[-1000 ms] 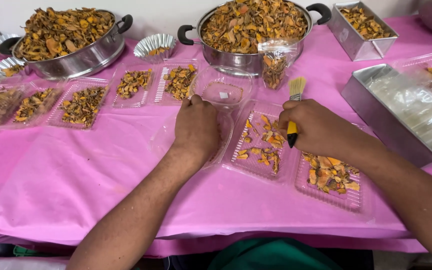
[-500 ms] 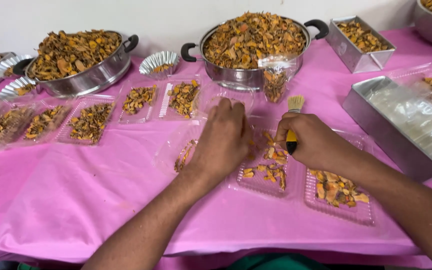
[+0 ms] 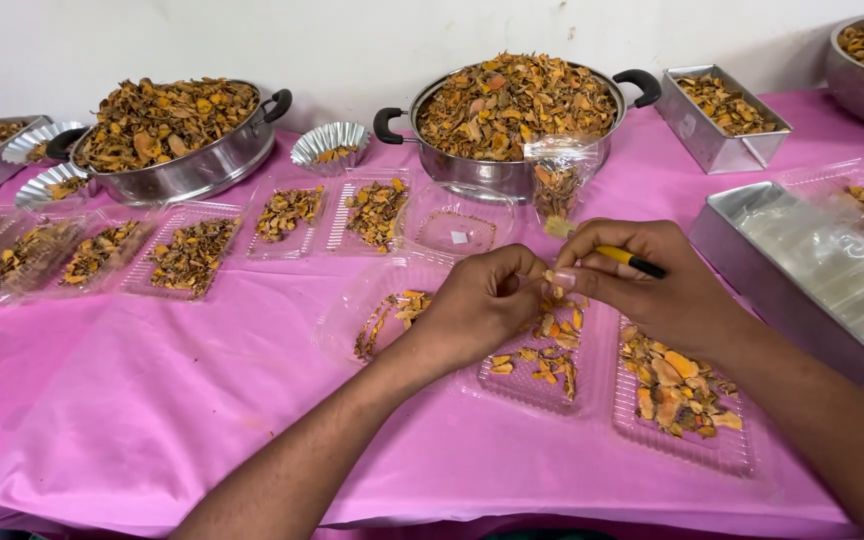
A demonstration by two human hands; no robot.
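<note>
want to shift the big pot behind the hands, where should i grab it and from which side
Take the steel pot by its two black loop handles, coming in from both sides together. The handles jut out at the rim; the heaped dried slices leave no top grip.

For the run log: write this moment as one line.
left hand: pinches dried slice | right hand: holds yellow-handled brush, fingertips meet left | below: clear tray of orange slices | surface: pink tablecloth

A food-packing workroom: pots (image 3: 512, 110) of dried orange slices, rows of plastic trays (image 3: 187, 255).
</note>
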